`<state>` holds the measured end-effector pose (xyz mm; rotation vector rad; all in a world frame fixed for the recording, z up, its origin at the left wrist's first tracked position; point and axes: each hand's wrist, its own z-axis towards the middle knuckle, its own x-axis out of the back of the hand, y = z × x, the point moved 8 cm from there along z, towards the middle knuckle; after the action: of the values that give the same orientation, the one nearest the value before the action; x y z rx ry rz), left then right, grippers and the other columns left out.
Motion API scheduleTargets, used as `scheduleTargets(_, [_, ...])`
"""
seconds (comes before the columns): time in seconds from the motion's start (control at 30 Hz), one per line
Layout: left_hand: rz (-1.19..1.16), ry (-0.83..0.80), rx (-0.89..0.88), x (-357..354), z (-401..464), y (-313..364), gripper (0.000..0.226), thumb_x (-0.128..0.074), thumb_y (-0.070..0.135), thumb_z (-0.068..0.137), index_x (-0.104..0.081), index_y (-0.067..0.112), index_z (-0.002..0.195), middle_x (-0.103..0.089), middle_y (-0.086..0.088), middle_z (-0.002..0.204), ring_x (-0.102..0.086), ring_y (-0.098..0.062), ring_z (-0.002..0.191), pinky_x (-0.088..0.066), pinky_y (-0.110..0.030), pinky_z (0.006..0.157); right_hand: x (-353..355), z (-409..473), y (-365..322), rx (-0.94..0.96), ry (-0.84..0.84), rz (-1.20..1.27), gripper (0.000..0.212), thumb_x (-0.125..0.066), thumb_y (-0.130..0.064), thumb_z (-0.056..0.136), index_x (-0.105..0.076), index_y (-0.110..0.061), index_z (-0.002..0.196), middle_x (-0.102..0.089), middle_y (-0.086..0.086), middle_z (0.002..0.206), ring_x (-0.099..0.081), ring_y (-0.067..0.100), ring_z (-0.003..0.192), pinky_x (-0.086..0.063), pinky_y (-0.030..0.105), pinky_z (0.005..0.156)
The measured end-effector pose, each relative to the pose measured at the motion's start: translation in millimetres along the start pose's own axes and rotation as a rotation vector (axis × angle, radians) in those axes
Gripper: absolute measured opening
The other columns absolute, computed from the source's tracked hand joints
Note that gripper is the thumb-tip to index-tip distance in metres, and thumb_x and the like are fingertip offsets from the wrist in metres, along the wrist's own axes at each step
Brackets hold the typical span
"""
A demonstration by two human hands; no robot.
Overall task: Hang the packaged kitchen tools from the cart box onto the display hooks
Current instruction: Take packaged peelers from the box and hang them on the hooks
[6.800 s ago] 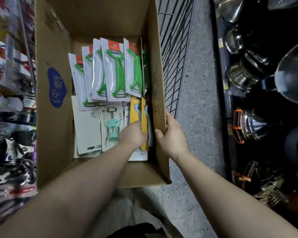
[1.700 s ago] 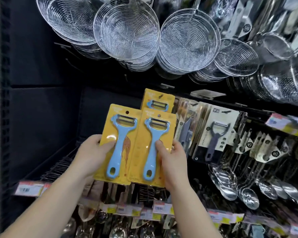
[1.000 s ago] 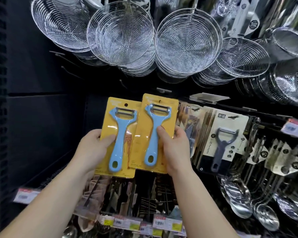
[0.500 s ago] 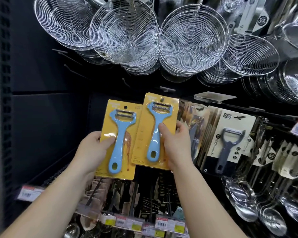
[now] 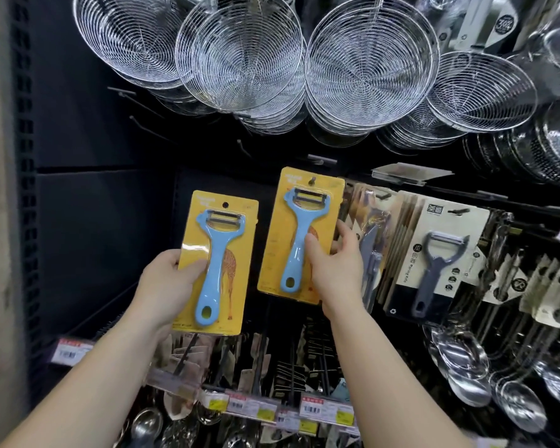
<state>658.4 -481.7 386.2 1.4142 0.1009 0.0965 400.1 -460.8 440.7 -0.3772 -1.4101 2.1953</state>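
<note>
Yellow-carded peelers — one hung, one waiting
The left hand (image 5: 168, 282) grips an upright peeler card (image 5: 219, 263) left of the hook (image 5: 311, 180); the right hand (image 5: 337, 270) — fingers relaxed — steadies the hung card (image 5: 299, 234).

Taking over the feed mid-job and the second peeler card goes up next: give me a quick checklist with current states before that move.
1. First yellow peeler card on its hook: ok, the hook tip shows through the hang hole.
2. Right hand clear of that card: not ok, fingers touch its right edge.
3. Left hand has a firm hold on the second yellow peeler card: ok, thumb across the front.
4. Second card's hang hole unobstructed: ok.
5. Room left on the hook: cannot tell.
6. Neighbouring grey peeler cards undisturbed: ok.
</note>
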Motion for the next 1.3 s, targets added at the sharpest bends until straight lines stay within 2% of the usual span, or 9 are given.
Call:
scheduleTargets(0.13, [-0.013,-0.008,0.002,1.6,-1.8,-2.2,0.016,-0.058,0.022,0.103,-0.067,0.018,0.090,-0.077,-0.003,0.090,-0.074,-0.027,0.086,-0.060,-0.048,0.081,5.0,-15.4,-2.8,0.092,0.016,-0.084,0.067,-0.069,-0.025,0.092,-0.035,-0.028,0.151,-0.053,-0.011,0.138,-0.052,0.006,0.126,-0.048,0.034,0.105])
scheduleTargets(0.2, [-0.021,-0.037,0.005,-4.6,-2.5,-3.3,0.014,-0.058,0.023,0.102,-0.069,0.017,0.095,-0.079,-0.002,0.090,-0.075,-0.026,0.085,-0.060,-0.048,0.080,10.8,-27.6,-9.7,0.172,0.072,-0.169,0.064,-0.069,-0.026,0.092,-0.039,-0.028,0.148,-0.045,-0.015,0.135,-0.044,0.002,0.126,-0.040,0.024,0.105])
scheduleTargets(0.33, [-0.037,-0.115,-0.028,-27.5,-6.8,2.4,0.014,-0.058,0.024,0.102,-0.070,0.017,0.102,-0.080,0.001,0.092,-0.077,-0.019,0.083,-0.061,-0.044,0.078,5.3,-47.9,-6.5,0.136,-0.029,-0.103,0.041,-0.069,-0.024,0.092,-0.051,-0.032,0.129,-0.062,-0.009,0.111,-0.060,0.001,0.094,-0.050,0.011,0.080])
scheduleTargets(0.5, [-0.072,-0.166,-0.079,-63.2,-13.4,16.8,0.009,-0.062,0.024,0.100,-0.069,0.020,0.101,-0.078,0.000,0.097,-0.076,-0.021,0.088,-0.061,-0.047,0.083,-7.5,-57.4,0.3,0.063,-0.193,-0.121,0.051,-0.071,-0.029,0.090,-0.043,-0.040,0.131,-0.064,-0.009,0.097,-0.057,-0.012,0.064,-0.045,0.009,0.055])
scheduleTargets(0.73, [-0.092,-0.193,-0.157,-100.3,-9.9,46.5,0.011,-0.061,0.021,0.100,-0.071,0.016,0.098,-0.078,0.000,0.091,-0.075,-0.010,0.072,-0.058,-0.020,0.054,15.9,-41.8,-9.8,0.113,-0.087,-0.078,0.070,-0.070,-0.022,0.091,-0.031,-0.047,0.143,-0.072,-0.007,0.099,-0.067,-0.001,0.075,-0.053,0.015,0.061])
scheduleTargets(0.9, [-0.083,-0.193,-0.163,-108.3,-4.3,52.8,0.017,-0.059,0.024,0.101,-0.072,0.012,0.100,-0.078,0.000,0.090,-0.075,-0.010,0.072,-0.054,-0.019,0.050,17.5,-31.6,-14.3,0.139,-0.097,-0.103,0.069,-0.068,-0.025,0.093,-0.031,-0.043,0.149,-0.068,-0.013,0.109,-0.067,-0.004,0.090,-0.055,0.012,0.068])
scheduleTargets(1.03, [-0.079,-0.187,-0.149,-109.9,2.0,51.8,0.017,-0.058,0.025,0.102,-0.070,0.014,0.103,-0.077,0.001,0.093,-0.074,-0.009,0.073,-0.052,-0.016,0.048,12.1,-24.3,-10.9,0.146,-0.101,-0.112,0.071,-0.067,-0.026,0.094,-0.029,-0.040,0.152,-0.063,-0.017,0.123,-0.064,0.001,0.108,-0.058,0.021,0.083])
scheduleTargets(1.2, [-0.050,-0.161,-0.159,-110.5,12.8,48.8,0.015,-0.058,0.025,0.102,-0.069,0.015,0.104,-0.076,0.001,0.096,-0.073,-0.011,0.079,-0.052,-0.016,0.050,4.4,-17.6,-5.0,0.133,-0.118,-0.129,0.066,-0.065,-0.021,0.095,-0.029,-0.043,0.146,-0.060,-0.022,0.120,-0.061,-0.017,0.095,-0.051,0.005,0.070])
scheduleTargets(1.3, [-0.042,-0.158,-0.154,-114.9,20.2,46.0,0.013,-0.058,0.025,0.102,-0.067,0.016,0.106,-0.074,0.002,0.096,-0.071,-0.009,0.080,-0.051,-0.015,0.048,0.5,-11.1,1.1,0.132,-0.077,-0.175,0.069,-0.064,-0.023,0.096,-0.026,-0.037,0.152,-0.060,-0.010,0.128,-0.063,0.000,0.102,-0.054,0.013,0.072])
